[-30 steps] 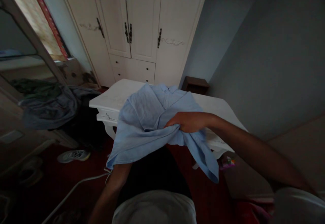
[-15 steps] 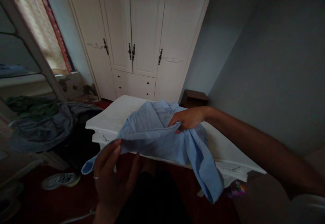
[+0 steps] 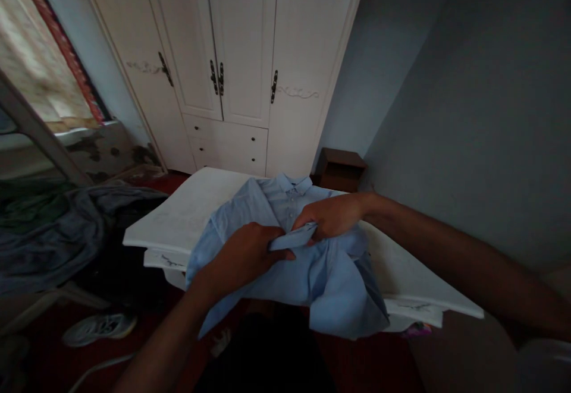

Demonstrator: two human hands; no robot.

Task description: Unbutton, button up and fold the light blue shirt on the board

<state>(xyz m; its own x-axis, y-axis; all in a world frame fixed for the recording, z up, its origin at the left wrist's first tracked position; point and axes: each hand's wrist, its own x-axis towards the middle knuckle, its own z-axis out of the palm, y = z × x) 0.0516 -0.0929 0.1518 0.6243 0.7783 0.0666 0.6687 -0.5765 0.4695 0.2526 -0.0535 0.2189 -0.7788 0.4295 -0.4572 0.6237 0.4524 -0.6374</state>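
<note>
A light blue collared shirt (image 3: 321, 268) lies across a small white table (image 3: 178, 217), its collar toward the wardrobe and its lower part hanging over the near edge. My left hand (image 3: 243, 256) rests on the shirt's middle with fingers closed on a fold of fabric. My right hand (image 3: 332, 217) reaches in from the right and pinches the same strip of fabric just beside the left hand, near the button placket.
A white wardrobe (image 3: 232, 66) with dark handles stands behind the table. A dark wooden stand (image 3: 341, 167) sits by the blue-grey wall. Crumpled grey and green clothes (image 3: 53, 226) lie at the left. A white sneaker (image 3: 98, 327) rests on the red floor.
My left hand has come up from below the shirt's hem onto its middle and closed on a fold next to my right hand. The shirt has settled flatter on the table.
</note>
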